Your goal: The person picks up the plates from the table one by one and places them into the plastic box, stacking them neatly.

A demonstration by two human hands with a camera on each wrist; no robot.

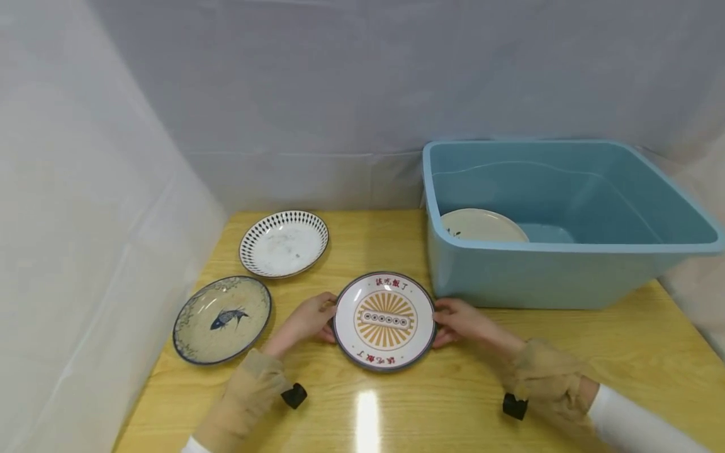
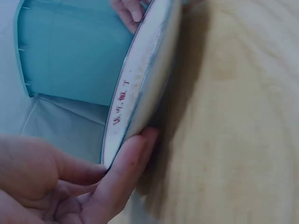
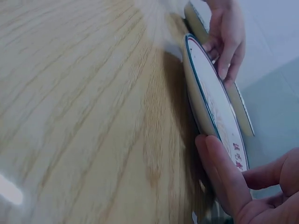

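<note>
While both hands meet at one plate, the scene reads as follows.

Sunburst plate (image 1: 384,319): white, dark-rimmed, with an orange ray motif and red characters; it lies on the wooden surface (image 1: 595,340) just in front of the blue tub (image 1: 555,277), near its left corner.

Left hand (image 1: 306,319): at the plate's left edge; in the left wrist view the thumb lies along the rim and the curled fingers (image 2: 70,168) close on the edge from the other side, so the fingers are clamped on the plate.

Right hand (image 1: 461,321): at the plate's right edge; in the right wrist view the thumb presses along the rim and the fingers (image 3: 275,175) curl round it, likewise clamped on the plate.

Contact with the surface: neither wrist view shows plainly whether the plate rests flat or is slightly raised.

Fish plate (image 1: 222,319): left of the left hand, near it but apart.

Dotted-rim plate (image 1: 284,243): behind the fish plate, towards the back wall.

Cream plate (image 1: 481,225): inside the tub, at its left end.

Sleeves: tan, each with a small black device at the wrist.
</note>
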